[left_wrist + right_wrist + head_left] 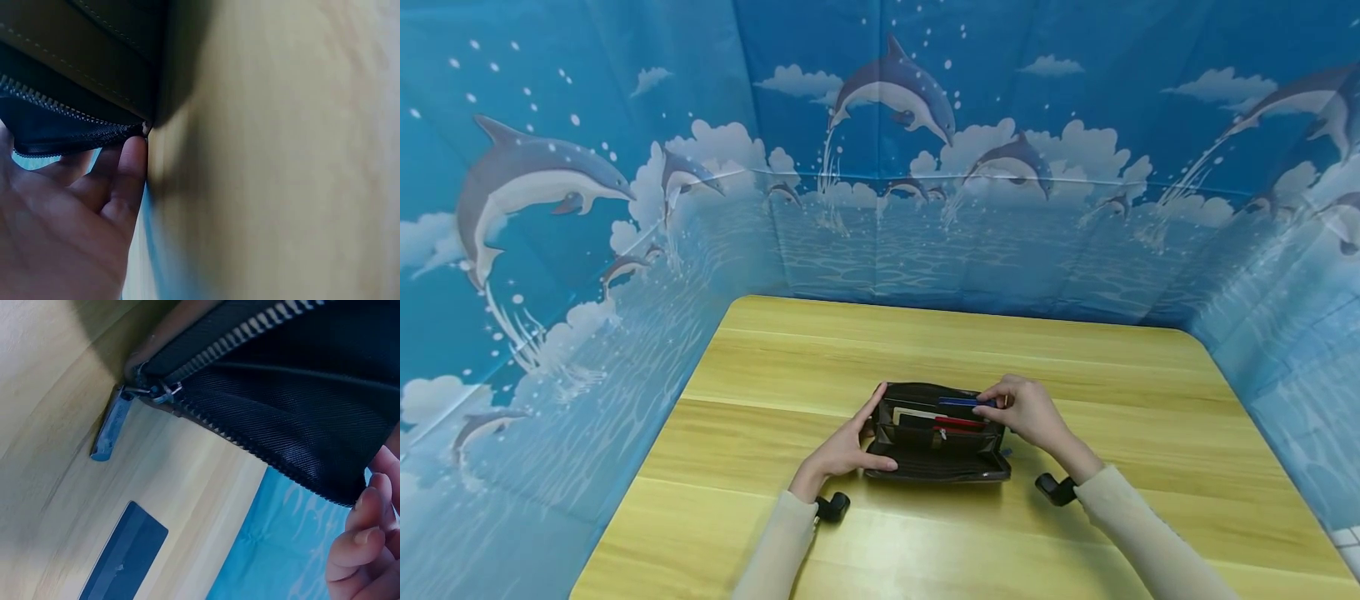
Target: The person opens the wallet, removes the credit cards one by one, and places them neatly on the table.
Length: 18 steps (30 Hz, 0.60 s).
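Observation:
A dark zip-around wallet lies spread wide on the table in the head view. Its slots hold a blue card, a red card and a cream-coloured edge. My left hand holds the wallet's left end, thumb on the front half and forefinger at the back corner; its fingertips meet the zip corner in the left wrist view. At the back right, my right hand pinches the blue card's end. The right wrist view shows its curled fingers beside the dark lining.
A zip pull dangles from the wallet's corner. Beyond it in the right wrist view is a dark flat card-like piece. The wooden table stands before a blue dolphin-print curtain.

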Tool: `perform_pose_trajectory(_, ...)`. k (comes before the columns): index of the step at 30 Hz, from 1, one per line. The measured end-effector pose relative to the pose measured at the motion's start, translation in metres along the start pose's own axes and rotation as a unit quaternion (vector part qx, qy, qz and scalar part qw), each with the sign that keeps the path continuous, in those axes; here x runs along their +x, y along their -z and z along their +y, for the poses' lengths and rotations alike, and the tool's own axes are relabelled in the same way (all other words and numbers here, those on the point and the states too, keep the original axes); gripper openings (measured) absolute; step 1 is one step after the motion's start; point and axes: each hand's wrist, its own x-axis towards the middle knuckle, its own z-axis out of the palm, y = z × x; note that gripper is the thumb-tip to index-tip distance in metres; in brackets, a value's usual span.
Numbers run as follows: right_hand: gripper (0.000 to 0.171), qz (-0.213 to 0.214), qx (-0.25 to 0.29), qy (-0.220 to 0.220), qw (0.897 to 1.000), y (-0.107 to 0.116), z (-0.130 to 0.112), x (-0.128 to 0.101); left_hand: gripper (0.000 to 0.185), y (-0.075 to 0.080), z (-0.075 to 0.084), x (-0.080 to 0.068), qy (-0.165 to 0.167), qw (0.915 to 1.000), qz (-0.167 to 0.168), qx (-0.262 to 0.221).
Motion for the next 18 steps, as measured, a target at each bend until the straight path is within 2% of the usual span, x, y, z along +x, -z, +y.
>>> perform_pose_trajectory(9,0.014,0.004,-0.016,-0.017,1.000,0.0011,0.0014,-0.0012,0.113,0.0002,0.0010,-0.0010,0.007,1.0000,0.005,0.000)
perform_pose_trajectory(18,0.015,0.000,-0.073,0.011,0.997,0.0039,-0.0044,-0.0001,0.113,0.0003,0.0028,-0.0004,0.010,0.9999,0.005,-0.002)
